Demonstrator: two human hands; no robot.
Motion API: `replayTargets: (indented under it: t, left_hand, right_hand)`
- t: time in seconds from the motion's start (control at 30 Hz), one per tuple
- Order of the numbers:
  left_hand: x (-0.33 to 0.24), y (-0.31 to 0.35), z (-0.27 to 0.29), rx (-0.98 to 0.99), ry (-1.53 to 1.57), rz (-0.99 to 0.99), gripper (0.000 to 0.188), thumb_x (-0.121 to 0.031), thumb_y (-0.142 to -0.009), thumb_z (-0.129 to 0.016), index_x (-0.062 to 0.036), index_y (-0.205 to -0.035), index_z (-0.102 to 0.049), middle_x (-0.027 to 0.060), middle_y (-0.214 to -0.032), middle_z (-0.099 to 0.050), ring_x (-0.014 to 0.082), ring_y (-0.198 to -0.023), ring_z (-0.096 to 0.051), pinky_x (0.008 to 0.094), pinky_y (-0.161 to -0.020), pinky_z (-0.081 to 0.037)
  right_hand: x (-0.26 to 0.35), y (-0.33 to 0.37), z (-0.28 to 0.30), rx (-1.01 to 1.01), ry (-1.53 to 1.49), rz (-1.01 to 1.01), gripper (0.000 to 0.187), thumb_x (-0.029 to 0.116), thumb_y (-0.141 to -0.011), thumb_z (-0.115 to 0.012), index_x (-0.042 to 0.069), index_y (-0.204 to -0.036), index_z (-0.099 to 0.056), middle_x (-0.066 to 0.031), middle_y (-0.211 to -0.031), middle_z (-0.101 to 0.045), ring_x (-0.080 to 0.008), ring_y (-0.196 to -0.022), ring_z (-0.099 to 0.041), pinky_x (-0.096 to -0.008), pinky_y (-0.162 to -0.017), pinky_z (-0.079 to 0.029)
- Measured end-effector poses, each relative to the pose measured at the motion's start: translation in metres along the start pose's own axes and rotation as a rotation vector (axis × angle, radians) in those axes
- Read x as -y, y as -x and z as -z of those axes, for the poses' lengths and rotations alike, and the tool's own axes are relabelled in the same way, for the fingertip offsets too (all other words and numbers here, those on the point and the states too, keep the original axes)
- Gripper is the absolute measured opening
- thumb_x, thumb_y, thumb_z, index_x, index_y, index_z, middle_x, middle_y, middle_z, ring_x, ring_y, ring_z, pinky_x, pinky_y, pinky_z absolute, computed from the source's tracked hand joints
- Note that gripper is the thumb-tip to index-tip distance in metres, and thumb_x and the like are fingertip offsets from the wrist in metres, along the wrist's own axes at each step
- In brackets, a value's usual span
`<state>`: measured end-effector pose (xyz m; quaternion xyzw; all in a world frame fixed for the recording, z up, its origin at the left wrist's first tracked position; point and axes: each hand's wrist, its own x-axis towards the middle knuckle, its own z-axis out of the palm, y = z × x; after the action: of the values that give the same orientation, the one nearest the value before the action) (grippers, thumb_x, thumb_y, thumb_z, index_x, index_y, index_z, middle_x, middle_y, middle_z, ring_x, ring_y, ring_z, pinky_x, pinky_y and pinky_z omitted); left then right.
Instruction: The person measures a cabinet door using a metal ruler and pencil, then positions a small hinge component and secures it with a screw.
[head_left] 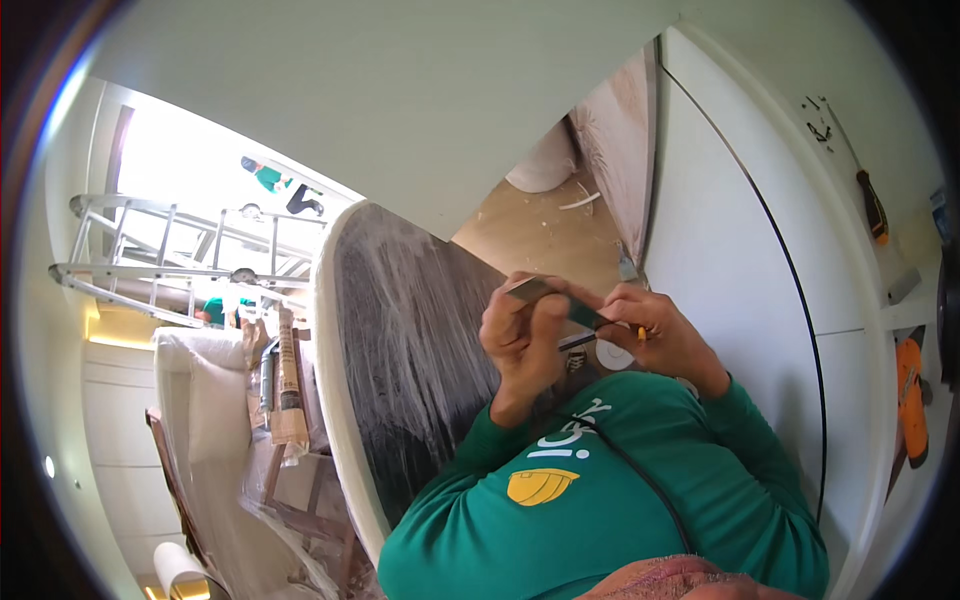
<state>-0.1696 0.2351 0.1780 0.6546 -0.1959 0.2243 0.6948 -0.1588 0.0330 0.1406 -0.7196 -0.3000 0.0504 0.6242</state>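
My left hand point(524, 335) grips one end of a flat, dark grey strip point(585, 313), its fingers curled round it and the thumb pressed on top. At the other end, my right hand point(660, 338) pinches the same strip. A small yellow-orange piece point(641, 333) pokes out between the right fingers; its kind is unclear. Beneath the strip runs a thin dark rod point(580, 341), partly covered by the hands. Both hands are raised in front of my green long-sleeved shirt point(540, 530).
To the right stands a white panel point(730, 220); beyond it lie a screwdriver point(873, 207), several screws point(820, 132) and an orange-black tool point(911, 400). Leftward are a plastic-covered dark panel point(400, 330), a wrapped chair point(205, 400), a ladder point(165, 280) and a person in green point(270, 179).
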Motion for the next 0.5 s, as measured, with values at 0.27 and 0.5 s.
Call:
replayTargets:
  t: [0.27,0.5]
  left_hand:
    - [0.037,-0.012,-0.056,0.091,0.471,0.296,0.022,-0.024,-0.109,-0.055,-0.0019,-0.114,-0.057,0.0115,-0.096,-0.068,0.0216,-0.078,-0.070,0.0336,-0.070,-0.059]
    - [0.033,-0.017,-0.105,0.597,0.577,0.295,0.023,-0.024,-0.109,-0.055,-0.0006,-0.111,-0.057,0.0074,-0.086,-0.065,0.0136,-0.067,-0.062,0.0279,-0.062,-0.053]
  right_hand:
    - [-0.024,0.030,-0.022,-0.452,-0.108,-0.088,0.009,0.001,-0.093,-0.072,-0.001,-0.100,-0.066,-0.0074,-0.089,-0.063,-0.0196,-0.082,-0.064,-0.0345,-0.071,-0.051]
    - [0.004,0.074,-0.034,-0.867,0.120,-0.248,0.012,0.007,-0.093,-0.075,0.001,-0.096,-0.066,-0.0075,-0.084,-0.059,-0.0161,-0.078,-0.060,-0.0327,-0.068,-0.048]
